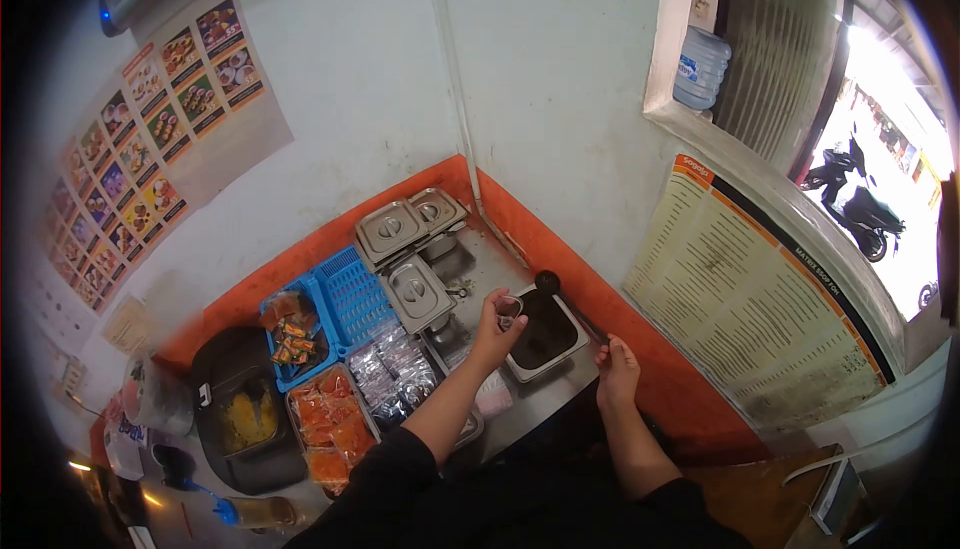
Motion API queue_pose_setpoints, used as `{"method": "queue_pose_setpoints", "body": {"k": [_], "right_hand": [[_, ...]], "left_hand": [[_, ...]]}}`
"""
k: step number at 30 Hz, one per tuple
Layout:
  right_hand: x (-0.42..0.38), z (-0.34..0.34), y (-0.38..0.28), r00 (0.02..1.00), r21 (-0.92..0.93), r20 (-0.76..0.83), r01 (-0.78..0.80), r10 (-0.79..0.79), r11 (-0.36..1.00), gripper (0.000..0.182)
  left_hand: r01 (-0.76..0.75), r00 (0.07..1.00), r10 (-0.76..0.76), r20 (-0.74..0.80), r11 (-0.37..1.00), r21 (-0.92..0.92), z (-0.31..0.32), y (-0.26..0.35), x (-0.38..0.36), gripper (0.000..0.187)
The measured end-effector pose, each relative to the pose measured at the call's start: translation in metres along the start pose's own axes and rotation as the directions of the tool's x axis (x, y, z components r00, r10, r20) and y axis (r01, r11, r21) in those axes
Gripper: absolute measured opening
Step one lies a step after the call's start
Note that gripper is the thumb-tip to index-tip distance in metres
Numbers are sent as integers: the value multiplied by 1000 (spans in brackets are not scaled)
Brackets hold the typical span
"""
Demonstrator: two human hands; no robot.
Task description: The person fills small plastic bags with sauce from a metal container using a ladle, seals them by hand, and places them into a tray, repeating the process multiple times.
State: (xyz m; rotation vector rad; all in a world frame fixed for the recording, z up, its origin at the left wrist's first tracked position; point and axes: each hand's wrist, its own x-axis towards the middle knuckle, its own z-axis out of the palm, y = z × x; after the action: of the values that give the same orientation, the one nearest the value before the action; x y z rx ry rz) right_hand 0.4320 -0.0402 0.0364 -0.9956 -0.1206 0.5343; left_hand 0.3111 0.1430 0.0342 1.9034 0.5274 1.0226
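My left hand (494,334) is closed around a small clear plastic cup (511,307), held over the left edge of a steel pan (521,373) of dark sauce. On the other side of the pan, my right hand (618,373) pinches the handle end of a dark ladle (546,282). The ladle's bowl is at the pan's far corner, and its handle slants along the right rim. Lidded steel containers (419,292) stand to the left of the pan.
Blue plastic baskets (361,293), one with sachets (293,345), line the left side. Nearer are a tray of orange packets (332,419), clear plastic packs (392,369) and a black container with yellow food (249,419). A squeeze bottle (250,511) lies front left. Walls bound the counter behind and right.
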Motion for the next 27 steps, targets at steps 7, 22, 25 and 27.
{"method": "queue_pose_setpoints", "body": {"k": [7, 22, 25, 27], "right_hand": [[-9, 36, -13, 640, -749, 580, 662, -504, -22, 25], [-73, 133, -27, 604, -195, 796, 313, -37, 929, 10], [-81, 141, -26, 577, -207, 815, 375, -53, 904, 9], [-84, 147, -28, 553, -210, 830, 435, -75, 875, 9]], "left_hand": [[87, 988, -53, 145, 965, -246, -42, 56, 0, 53], [434, 886, -461, 39, 798, -418, -106, 180, -53, 12], [313, 916, -394, -76, 820, -479, -104, 178, -59, 9], [298, 926, -357, -124, 892, -340, -106, 171, -63, 8]]}}
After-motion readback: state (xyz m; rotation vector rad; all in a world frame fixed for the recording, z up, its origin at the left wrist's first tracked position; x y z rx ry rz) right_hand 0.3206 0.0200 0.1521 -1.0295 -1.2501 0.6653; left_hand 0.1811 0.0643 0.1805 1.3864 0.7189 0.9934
